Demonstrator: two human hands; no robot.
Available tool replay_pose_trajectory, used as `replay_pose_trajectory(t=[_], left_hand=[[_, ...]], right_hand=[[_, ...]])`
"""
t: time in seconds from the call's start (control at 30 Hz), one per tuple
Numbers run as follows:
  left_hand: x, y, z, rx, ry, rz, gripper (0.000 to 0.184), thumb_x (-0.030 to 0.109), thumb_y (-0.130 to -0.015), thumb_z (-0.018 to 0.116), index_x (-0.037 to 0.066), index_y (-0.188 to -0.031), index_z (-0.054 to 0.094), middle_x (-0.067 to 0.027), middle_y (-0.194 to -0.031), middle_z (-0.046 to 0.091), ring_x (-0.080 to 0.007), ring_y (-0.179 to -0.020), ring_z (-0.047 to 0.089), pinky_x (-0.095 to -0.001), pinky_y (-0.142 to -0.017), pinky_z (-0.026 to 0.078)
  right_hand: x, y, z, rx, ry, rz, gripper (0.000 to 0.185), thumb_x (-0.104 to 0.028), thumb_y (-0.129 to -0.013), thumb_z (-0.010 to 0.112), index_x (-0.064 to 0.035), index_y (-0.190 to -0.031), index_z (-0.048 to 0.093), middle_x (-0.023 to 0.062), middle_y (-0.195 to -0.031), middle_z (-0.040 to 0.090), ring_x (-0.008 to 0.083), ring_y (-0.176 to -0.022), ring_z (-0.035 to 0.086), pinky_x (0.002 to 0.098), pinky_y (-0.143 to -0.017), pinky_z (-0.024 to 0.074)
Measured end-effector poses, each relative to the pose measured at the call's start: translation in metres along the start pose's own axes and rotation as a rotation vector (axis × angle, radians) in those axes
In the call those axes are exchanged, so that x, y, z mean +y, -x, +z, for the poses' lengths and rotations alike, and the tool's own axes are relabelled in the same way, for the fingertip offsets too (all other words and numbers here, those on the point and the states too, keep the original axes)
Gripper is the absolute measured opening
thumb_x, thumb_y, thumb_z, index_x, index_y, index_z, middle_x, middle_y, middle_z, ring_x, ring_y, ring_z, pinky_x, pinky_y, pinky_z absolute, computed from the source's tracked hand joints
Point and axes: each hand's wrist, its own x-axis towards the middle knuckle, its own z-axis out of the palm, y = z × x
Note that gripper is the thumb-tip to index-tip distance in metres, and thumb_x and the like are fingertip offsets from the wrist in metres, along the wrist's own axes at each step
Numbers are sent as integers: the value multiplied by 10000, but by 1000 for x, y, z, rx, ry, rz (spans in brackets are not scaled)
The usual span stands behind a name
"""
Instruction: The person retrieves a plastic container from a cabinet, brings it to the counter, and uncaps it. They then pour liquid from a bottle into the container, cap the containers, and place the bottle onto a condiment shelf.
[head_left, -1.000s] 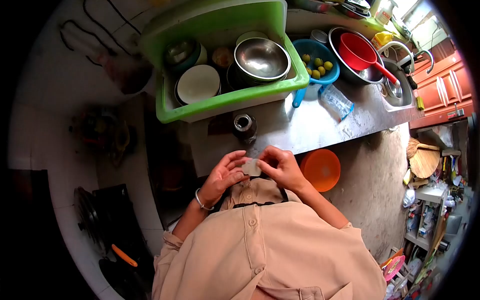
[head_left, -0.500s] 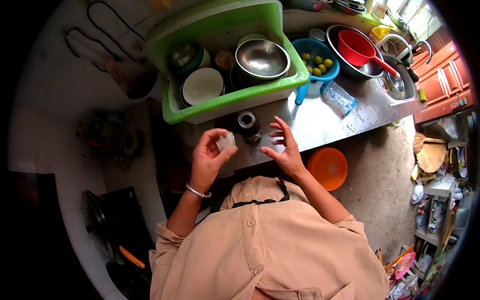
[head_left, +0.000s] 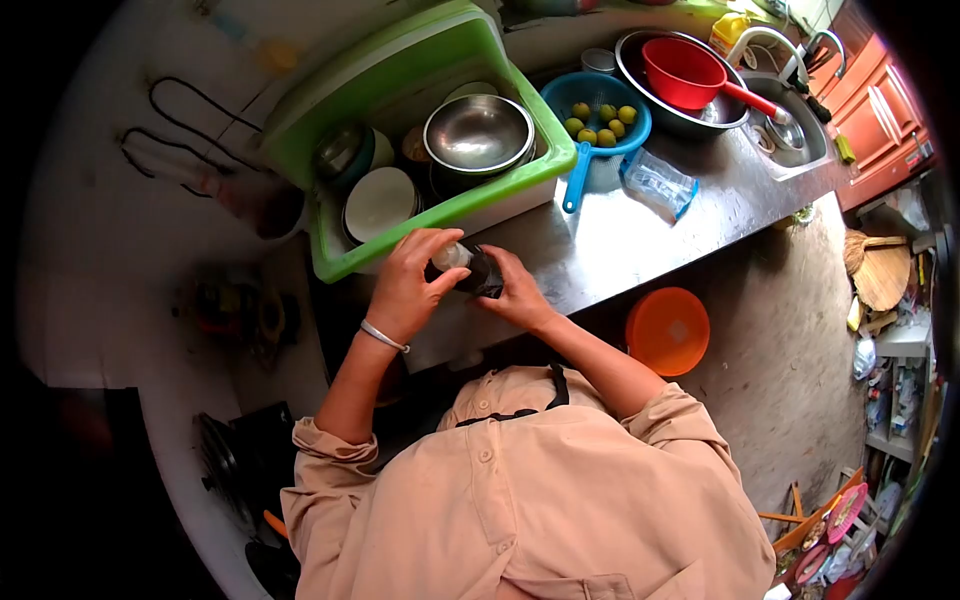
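Note:
My left hand [head_left: 402,287] pinches a whitish, translucent cap [head_left: 452,256] between thumb and fingers. It is held over the mouth of a dark glass bottle [head_left: 481,276]; whether the two touch squarely is hidden by my fingers. Around the bottle's right side curls my right hand [head_left: 522,293], gripping it at the counter's front edge. A silvery bangle circles my left wrist. Close behind both hands stands the green-rimmed tub [head_left: 440,226], holding bowls [head_left: 479,135] and other dishes.
On the metal counter [head_left: 600,250] are a blue strainer [head_left: 568,105] of green-yellow fruit, a clear plastic packet [head_left: 657,186], and a dark basin holding a red dipper [head_left: 684,74]. The sink [head_left: 812,150] lies at far right. Below the counter edge sits an orange round lid or tub [head_left: 668,331].
My left hand has brought the cap over the bottle's mouth. My right hand, open and apart before, has closed around the bottle. The view has shifted slightly.

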Motion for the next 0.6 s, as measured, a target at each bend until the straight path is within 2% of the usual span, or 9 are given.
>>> replay_pose_trajectory(t=[0.13, 0.2, 0.33, 0.4, 0.43, 0.5, 0.6], left_hand=[[2, -2, 0, -15, -11, -25, 446, 154, -767, 795, 65, -1180, 650, -110, -1100, 649, -284, -969, 623, -352, -817, 503], [6, -4, -3, -17, -131, 6, 440, 163, -761, 800, 64, -1166, 657, -108, -1075, 655, -280, -946, 627, -355, -799, 510], [11, -6, -4, -45, -105, -64, 432, 140, -757, 800, 64, -1158, 661, -97, -1056, 661, -279, -939, 629, -367, -798, 510], [12, -7, -8, -100, 33, -124, 430, 98, -722, 795, 49, -1126, 656, -121, -1084, 661, -316, -1039, 606, -395, -902, 481], [8, -8, -10, -103, 31, -124, 430, 98, -722, 795, 49, -1126, 656, -121, -1084, 661, -316, -1039, 606, -395, -902, 481], [1, -12, -14, -204, 66, 22, 475, 61, -704, 796, 65, -1155, 647, -113, -1139, 658, -313, -1089, 594, -397, -949, 468], [4, -20, -20, -286, 75, 72, 552, -6, -689, 802, 74, -1209, 636, -98, -1218, 646, -268, -1163, 584, -394, -986, 468]], right_hand=[[3, -5, 3, -28, -71, 78, 830, -123, -663, 805, -99, -1398, 421, 172, -1323, 525, 373, -1220, 510, 423, -1059, 410], [0, -7, 1, 26, -85, -36, 796, -147, -668, 810, -97, -1373, 443, 175, -1275, 543, 379, -1170, 537, 428, -1022, 432], [0, -11, -1, 12, -37, -59, 744, -188, -667, 825, -92, -1321, 482, 171, -1202, 558, 386, -1117, 551, 440, -966, 456], [0, -11, 0, -17, -24, 4, 702, -231, -657, 843, -88, -1262, 517, 165, -1144, 560, 392, -1073, 559, 447, -911, 471], [1, -12, -1, -15, -27, 5, 702, -231, -657, 843, -88, -1262, 517, 165, -1144, 560, 392, -1073, 559, 447, -911, 471], [4, -14, -2, -36, -44, 5, 668, -254, -650, 853, -83, -1214, 537, 163, -1115, 565, 394, -1043, 571, 449, -879, 479], [5, -18, -1, -52, -87, -9, 653, -262, -646, 857, -78, -1187, 541, 160, -1096, 584, 390, -1037, 581, 447, -873, 480]])
